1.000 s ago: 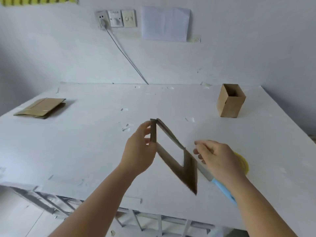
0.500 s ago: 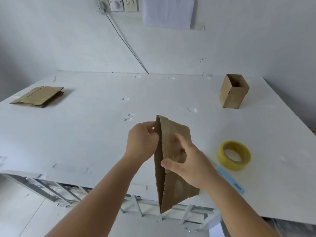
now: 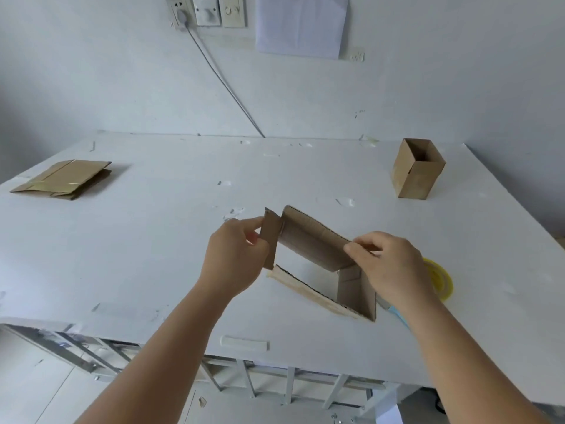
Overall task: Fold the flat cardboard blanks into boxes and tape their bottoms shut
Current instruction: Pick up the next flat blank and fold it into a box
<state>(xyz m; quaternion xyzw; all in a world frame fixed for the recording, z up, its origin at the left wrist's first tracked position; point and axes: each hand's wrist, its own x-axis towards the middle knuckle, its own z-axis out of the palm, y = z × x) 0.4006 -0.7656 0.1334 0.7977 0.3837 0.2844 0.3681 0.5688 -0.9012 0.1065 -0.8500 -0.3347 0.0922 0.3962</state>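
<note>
white table [image 3: 153,255] | finished box [image 3: 417,169] far right | flat blanks [image 3: 64,180] far left

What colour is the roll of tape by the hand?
Yellow. The tape roll shows in the head view, partly hidden behind the right hand.

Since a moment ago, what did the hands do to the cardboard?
The cardboard blank went from squashed nearly flat to pulled open into a slanted tube you can see through. The left hand kept pinching its left edge; the right hand moved from lying across the front face to gripping the right corner. The finished box, flat blanks and tape roll stayed put.
</note>
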